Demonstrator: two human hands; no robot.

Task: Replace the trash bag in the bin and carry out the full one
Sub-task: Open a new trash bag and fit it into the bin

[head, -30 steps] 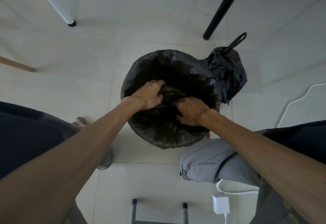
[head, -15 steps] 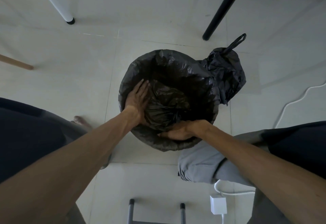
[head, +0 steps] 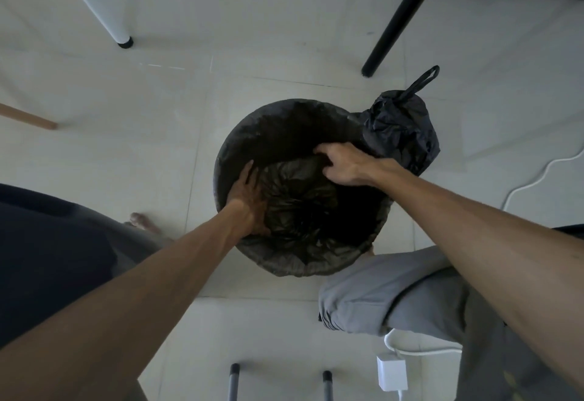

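Observation:
A round bin [head: 227, 147] stands on the tiled floor, lined with a fresh black trash bag [head: 303, 207] folded over its rim. My left hand [head: 249, 198] lies flat, fingers spread, against the liner on the inner left wall. My right hand [head: 341, 163] reaches in from the far right side, fingers curled on a fold of the liner. The full black trash bag [head: 401, 128], tied with a loop handle on top, sits on the floor touching the bin's far right side.
A black table leg [head: 392, 24] stands behind the bin, a white leg [head: 104, 11] at far left, a wooden leg [head: 28, 116] at the left edge. A white cable [head: 537, 179] and charger [head: 391, 372] lie to the right. Two grey posts [head: 234, 381] stand near me.
My right hand moved from the bin's near rim up to the far right side inside the bin. My left hand stayed on the left inner wall, sliding slightly lower.

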